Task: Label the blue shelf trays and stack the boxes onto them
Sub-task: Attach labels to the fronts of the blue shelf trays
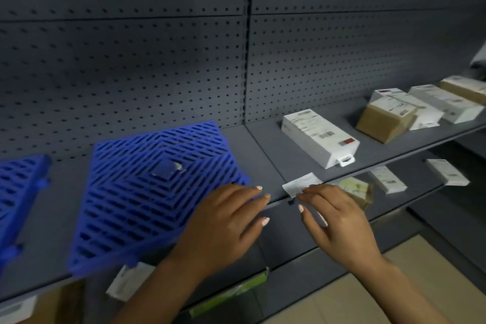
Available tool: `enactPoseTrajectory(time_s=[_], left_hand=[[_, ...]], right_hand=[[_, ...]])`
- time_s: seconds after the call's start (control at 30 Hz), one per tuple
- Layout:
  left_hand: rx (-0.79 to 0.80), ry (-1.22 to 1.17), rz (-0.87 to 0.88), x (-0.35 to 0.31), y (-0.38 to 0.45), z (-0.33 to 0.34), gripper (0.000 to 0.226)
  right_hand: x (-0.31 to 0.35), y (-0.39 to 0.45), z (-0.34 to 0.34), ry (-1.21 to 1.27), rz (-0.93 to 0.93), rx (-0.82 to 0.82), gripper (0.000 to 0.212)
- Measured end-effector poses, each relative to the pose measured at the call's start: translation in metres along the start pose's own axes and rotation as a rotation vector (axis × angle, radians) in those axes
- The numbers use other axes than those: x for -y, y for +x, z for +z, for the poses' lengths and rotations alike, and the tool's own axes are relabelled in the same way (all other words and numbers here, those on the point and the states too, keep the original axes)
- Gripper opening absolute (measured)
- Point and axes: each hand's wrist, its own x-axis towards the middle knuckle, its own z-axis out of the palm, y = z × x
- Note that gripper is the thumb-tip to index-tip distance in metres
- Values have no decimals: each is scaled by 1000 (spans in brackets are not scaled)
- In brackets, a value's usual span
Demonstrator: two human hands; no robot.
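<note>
A blue slotted tray (147, 192) lies on the grey shelf (265, 155), with a torn patch of tape at its centre. My left hand (223, 226) rests flat on the tray's right front corner, fingers spread. My right hand (334, 221) pinches a small white paper label (301, 183) just right of the tray, above the shelf's front edge. A second blue tray (18, 192) shows at the far left. A long white box (319, 137) lies on the shelf to the right. Further right are a brown box (381, 121) and more white boxes (444, 102).
A perforated grey back panel (157, 47) rises behind the shelf. The lower shelf (410, 192) holds small white boxes (447, 172) and a brownish packet (355, 188). Under the tray's shelf edge are a white packet (126, 281) and a green item (231, 294). Tan floor (394, 284) at lower right.
</note>
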Motion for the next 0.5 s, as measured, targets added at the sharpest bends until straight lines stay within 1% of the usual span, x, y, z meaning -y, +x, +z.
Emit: enactPoseTrajectory(time_s=[0.23, 0.33, 0.4, 0.5], left_hand=[[188, 74, -55, -20, 42, 61, 35], [280, 129, -101, -24, 57, 78, 36], [330, 143, -126, -24, 62, 89, 30], [414, 156, -180, -23, 62, 102, 36]], right_hand=[[-68, -9, 10, -29, 33, 77, 25], [-86, -7, 19, -11, 61, 110, 30], [-95, -5, 26, 1, 69, 142, 31], [-103, -6, 35, 33, 77, 185, 32]])
